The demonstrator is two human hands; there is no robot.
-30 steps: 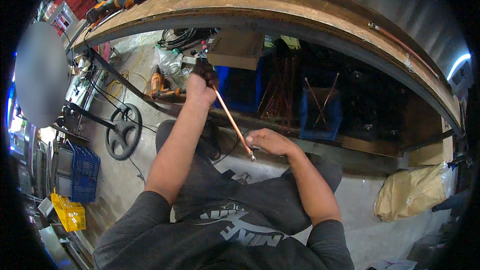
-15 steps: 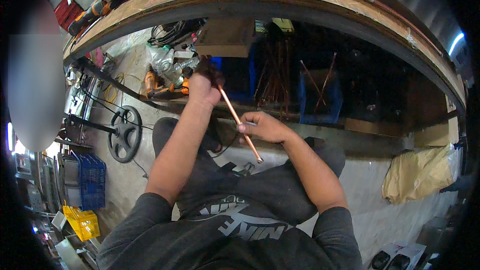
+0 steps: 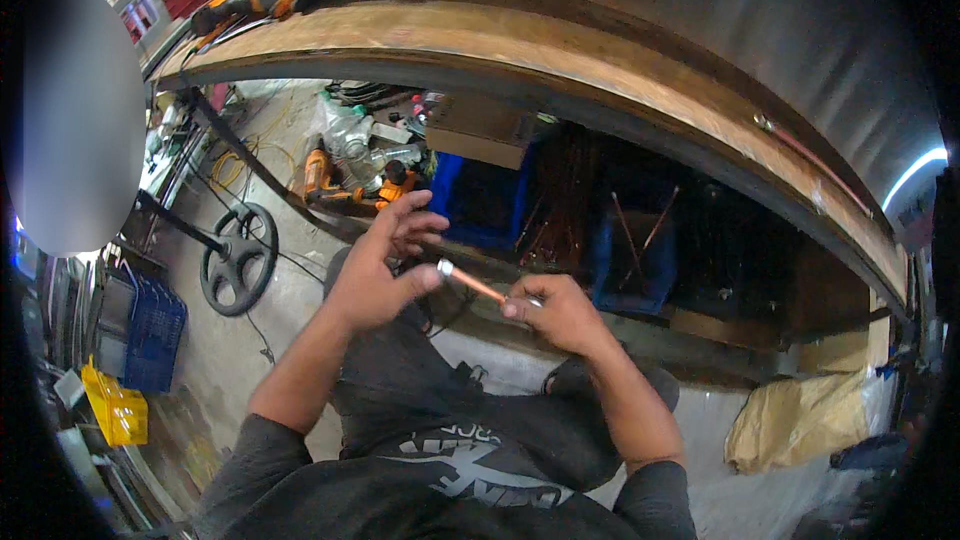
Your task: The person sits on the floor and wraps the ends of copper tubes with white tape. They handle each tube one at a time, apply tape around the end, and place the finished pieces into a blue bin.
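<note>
A copper tube [image 3: 478, 286] points left and slightly up from my right hand [image 3: 560, 315], whose thumb and fingers are closed round it. On its left end sits a shiny metal nut [image 3: 445, 267]. My left hand [image 3: 375, 270] is open beside that end, fingers spread, with the thumb close to the nut; whether it touches cannot be made out. Another bit of shiny metal shows by my right fingers. Beyond the hands, under the bench, are a blue bin [image 3: 480, 205] and several thin copper tubes [image 3: 560, 225] in shadow.
A wooden bench top [image 3: 480, 45] spans the far side, with an orange power tool [image 3: 240, 5] on it. Below lie a cardboard box [image 3: 480, 130], an orange drill [image 3: 320, 175] and plastic bottles. A black steering wheel [image 3: 240, 260] stands left; a brown paper sack [image 3: 790, 420] lies right.
My left hand has come back from the boxes under the bench, off the tube, and opened. The tube has turned so its nut end points left. My view has tilted upward.
</note>
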